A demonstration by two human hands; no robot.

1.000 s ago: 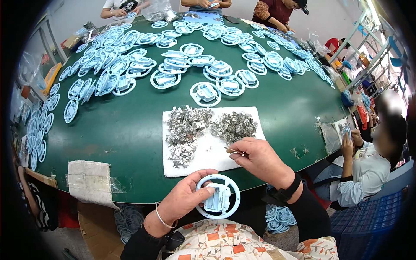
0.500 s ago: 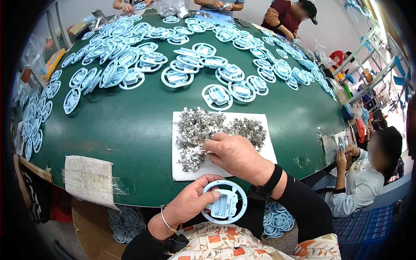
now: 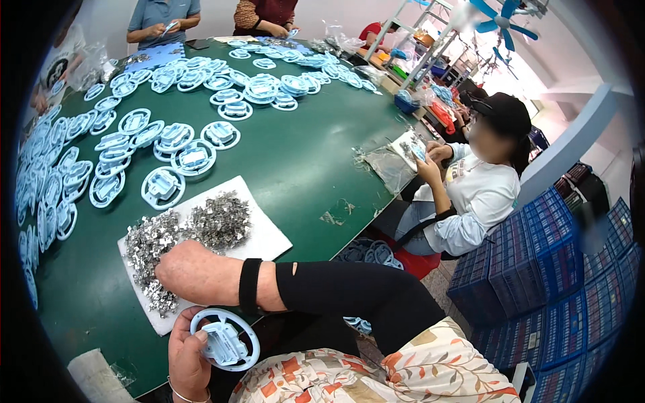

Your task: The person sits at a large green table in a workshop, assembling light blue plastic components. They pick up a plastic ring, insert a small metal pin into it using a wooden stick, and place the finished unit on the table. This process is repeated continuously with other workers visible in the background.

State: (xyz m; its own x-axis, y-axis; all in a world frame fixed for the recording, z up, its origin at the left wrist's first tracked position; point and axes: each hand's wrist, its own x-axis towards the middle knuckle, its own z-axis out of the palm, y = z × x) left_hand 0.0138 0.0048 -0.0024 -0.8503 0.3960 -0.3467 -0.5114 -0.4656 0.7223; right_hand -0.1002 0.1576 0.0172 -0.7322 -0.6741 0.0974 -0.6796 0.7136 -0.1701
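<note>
My left hand (image 3: 187,349) is closed on a light blue plastic toy steering wheel (image 3: 250,336), its thumb lying on the boxy centre. The wheel is tilted, just off the near edge of the white foam board (image 3: 272,240). Over that board my right hand (image 3: 198,274) reaches into a pile of small silvery metal pieces (image 3: 149,247), with its fingers curled down. The back of the hand hides the fingertips and whatever they pinch. A second, darker heap of metal pieces (image 3: 218,221) lies beside it on the board.
Many more blue wheels (image 3: 163,188) cover the green table (image 3: 316,174) on the left and far side. A co-worker (image 3: 474,181) sits at the right edge, handling a blue part. Others work at the far side. Blue crates (image 3: 517,255) stand at right; a whitish cloth (image 3: 99,376) lies near left.
The view has swung to the right, so table and board appear farther left. My left hand still holds the wheel; my right hand stays at the metal pieces, its fingertips now hidden.
</note>
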